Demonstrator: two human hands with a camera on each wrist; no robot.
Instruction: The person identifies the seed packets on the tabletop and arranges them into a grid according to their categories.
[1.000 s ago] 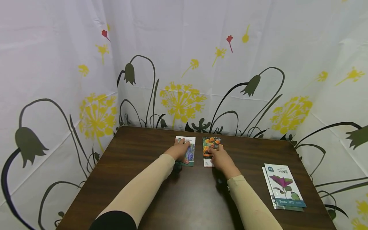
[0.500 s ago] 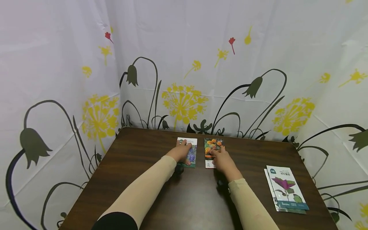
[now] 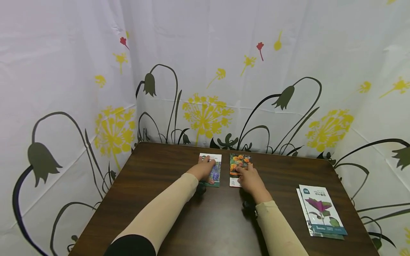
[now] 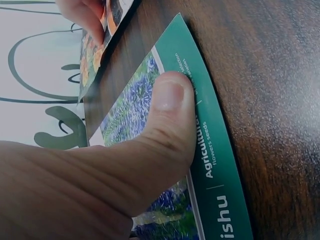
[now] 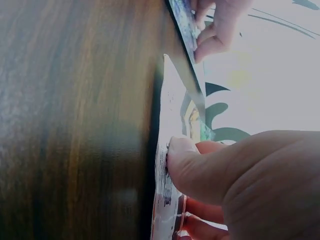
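Note:
Two flower seed packets lie side by side near the table's far edge in the head view. My left hand (image 3: pixel 204 170) rests on the lavender-blue flower packet (image 3: pixel 216 171), its fingers spread over the left side. In the left wrist view the thumb lies across the packet's green band (image 4: pixel 220 150), printed with white lettering. My right hand (image 3: pixel 251 180) touches the orange flower packet (image 3: pixel 238 160) along its right side, fingertips on the printed blooms. The right wrist view has the thumb on that packet's white lower part (image 5: pixel 170 100), with other fingers partly hidden behind it.
Two overlapping seed packets (image 3: pixel 321 209), the top one with a purple flower, lie at the right of the dark wooden table (image 3: pixel 217 224). A white curtain (image 3: pixel 205 42) printed with flowers hangs behind the table and at both sides.
The head view has shifted slightly, so everything sits a little further right and lower in it. Both hands stay on their packets, with no clear movement across the table.

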